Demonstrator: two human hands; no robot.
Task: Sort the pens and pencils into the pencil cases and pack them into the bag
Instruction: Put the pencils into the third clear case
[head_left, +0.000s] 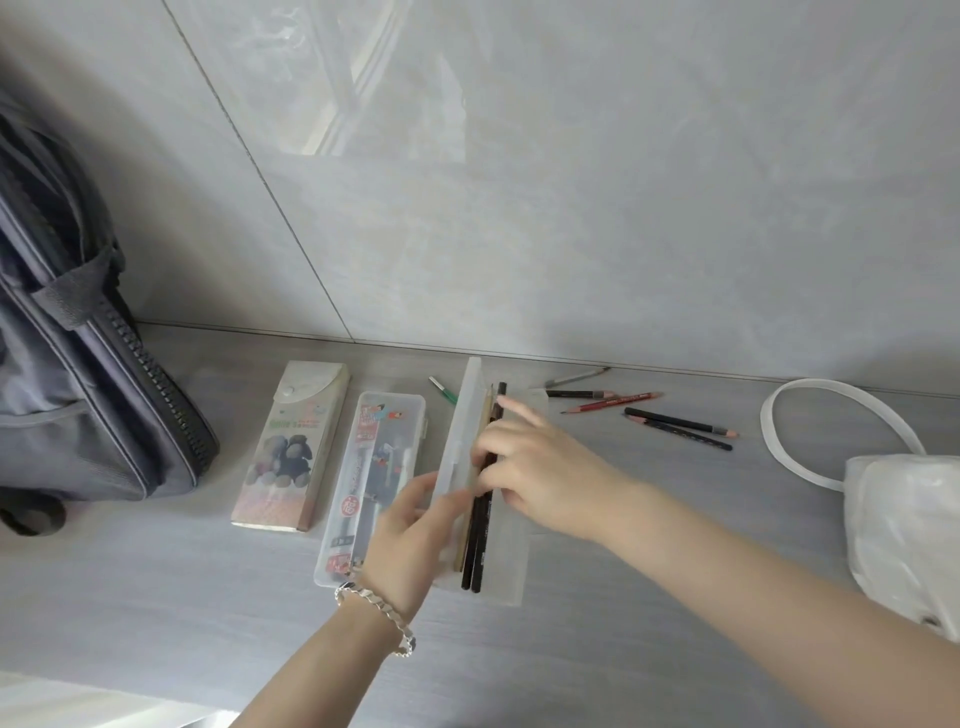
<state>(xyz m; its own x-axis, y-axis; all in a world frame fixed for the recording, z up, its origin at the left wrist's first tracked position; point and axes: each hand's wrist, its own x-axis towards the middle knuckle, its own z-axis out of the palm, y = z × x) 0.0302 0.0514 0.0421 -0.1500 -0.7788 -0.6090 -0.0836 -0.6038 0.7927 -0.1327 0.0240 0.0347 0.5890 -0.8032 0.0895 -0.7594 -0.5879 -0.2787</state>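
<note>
Sorting part done: right hand pinches dark pencils in the open case, left hand grips its lid; loose pencils remain at two o'clock, and no case is yet in the bag at ten o'clock.

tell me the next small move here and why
Probably let the right hand release the dark pencils into the open clear case, whose lid the left hand holds up. They lie along its tray, and the red pencil and others to the right are not yet sorted.
</note>
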